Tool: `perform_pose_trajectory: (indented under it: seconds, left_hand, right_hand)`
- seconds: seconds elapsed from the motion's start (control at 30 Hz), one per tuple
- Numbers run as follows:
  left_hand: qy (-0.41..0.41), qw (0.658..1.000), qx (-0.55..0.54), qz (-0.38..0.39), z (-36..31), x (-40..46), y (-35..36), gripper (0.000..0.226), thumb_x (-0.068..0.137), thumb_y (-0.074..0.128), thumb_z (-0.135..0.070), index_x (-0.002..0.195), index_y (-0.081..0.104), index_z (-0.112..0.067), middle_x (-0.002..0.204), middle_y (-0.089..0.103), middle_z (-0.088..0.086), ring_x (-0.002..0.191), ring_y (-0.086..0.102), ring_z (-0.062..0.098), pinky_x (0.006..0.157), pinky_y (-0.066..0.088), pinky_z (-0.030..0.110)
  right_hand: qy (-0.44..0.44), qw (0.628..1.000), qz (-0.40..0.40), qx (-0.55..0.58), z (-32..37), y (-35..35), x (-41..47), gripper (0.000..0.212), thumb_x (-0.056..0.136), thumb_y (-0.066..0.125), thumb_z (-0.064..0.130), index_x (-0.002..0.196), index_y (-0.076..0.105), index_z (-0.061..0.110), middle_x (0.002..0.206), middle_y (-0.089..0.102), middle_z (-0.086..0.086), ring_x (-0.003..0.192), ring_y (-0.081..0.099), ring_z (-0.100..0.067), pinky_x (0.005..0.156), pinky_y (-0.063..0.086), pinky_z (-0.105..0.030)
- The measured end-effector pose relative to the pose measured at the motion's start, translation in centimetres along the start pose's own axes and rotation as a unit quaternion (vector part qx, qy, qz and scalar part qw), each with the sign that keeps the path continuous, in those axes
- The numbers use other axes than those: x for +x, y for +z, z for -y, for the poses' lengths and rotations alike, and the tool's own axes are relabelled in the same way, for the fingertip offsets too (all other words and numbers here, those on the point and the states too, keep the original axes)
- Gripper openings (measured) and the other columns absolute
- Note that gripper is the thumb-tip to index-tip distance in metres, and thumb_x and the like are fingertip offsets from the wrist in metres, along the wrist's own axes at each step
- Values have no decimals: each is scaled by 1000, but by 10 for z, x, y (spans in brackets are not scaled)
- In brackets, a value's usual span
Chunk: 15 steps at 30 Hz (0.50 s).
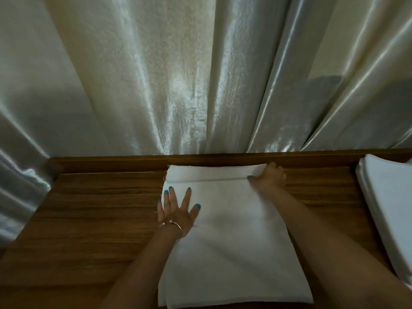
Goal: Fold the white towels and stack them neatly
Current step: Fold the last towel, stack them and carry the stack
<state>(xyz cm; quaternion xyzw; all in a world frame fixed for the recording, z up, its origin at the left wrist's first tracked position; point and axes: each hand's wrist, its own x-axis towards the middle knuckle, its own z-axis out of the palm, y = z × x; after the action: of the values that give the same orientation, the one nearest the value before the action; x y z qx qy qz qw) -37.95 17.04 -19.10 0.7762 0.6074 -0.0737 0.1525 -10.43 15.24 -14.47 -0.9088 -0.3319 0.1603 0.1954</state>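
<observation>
A white towel [229, 237] lies flat and partly folded on the wooden table [93, 208], reaching from the back rail to the near edge. My left hand [176, 210] rests flat on its left side, fingers spread, a bracelet at the wrist. My right hand [268, 177] pinches the towel's far right corner, thumb on top and fingers curled around the edge. A stack of folded white towels [388, 201] sits at the table's right end.
Shiny pale curtains [189, 74] hang right behind the table's raised back rail [111, 160]. The left half of the wooden top shows bare wood. The stack at the right reaches the frame edge.
</observation>
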Motion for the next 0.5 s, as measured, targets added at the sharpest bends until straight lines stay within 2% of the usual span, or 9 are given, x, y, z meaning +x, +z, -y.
perform_pose_trajectory:
  seconds: [0.1,0.17,0.23,0.3,0.37,0.43,0.5]
  left_hand:
    - [2,1000,1,18,0,1,-3,64,88,6,-69,142,-20,-46,155,-29,9,142,-26,27,114,-13,48]
    - [2,1000,4,29,-2,-1,-5,64,88,6,-68,142,-20,-45,154,-30,9,142,-27,27,114,-13,48]
    - [1,998,18,58,-5,-4,-11,65,89,7,-67,143,-21,-43,154,-30,10,142,-27,27,114,-13,50]
    - [-11,995,47,83,-11,-3,-26,68,90,13,-67,144,-18,-41,155,-26,10,143,-23,30,114,-11,53]
    - [-2,996,57,75,-20,-2,-53,79,87,33,-66,145,-15,-41,157,-23,5,143,-21,33,114,-10,55]
    - [86,996,9,33,-37,-1,-85,95,81,54,-62,145,-13,-43,158,-21,0,144,-20,31,114,-7,54]
    - [222,972,-76,11,-63,-6,-116,102,75,64,-60,147,-6,-40,160,-5,-4,146,-7,27,117,0,52]
  right_hand:
    - [53,994,55,77,-1,-6,11,86,61,88,41,127,45,4,128,55,-16,118,54,-35,80,47,-34]
    - [62,988,101,103,-2,-16,17,84,55,92,38,121,53,5,118,59,-11,115,57,-32,75,45,-31]
    - [28,984,142,106,-2,-26,18,64,57,92,34,106,63,5,99,61,-3,103,61,-27,71,45,-29]
    - [-41,982,149,109,-2,-37,11,31,63,89,31,78,67,14,79,63,4,87,63,-22,67,49,-29]
    - [-113,980,132,94,-1,-53,-5,24,69,85,34,68,62,26,77,61,9,84,62,-16,74,51,-32]
    - [-172,977,108,71,1,-75,-28,22,69,83,41,68,62,34,80,63,14,83,61,-9,70,51,-30]
    - [-212,970,94,69,5,-97,-53,22,66,84,42,69,62,43,78,64,18,79,60,0,61,45,-24]
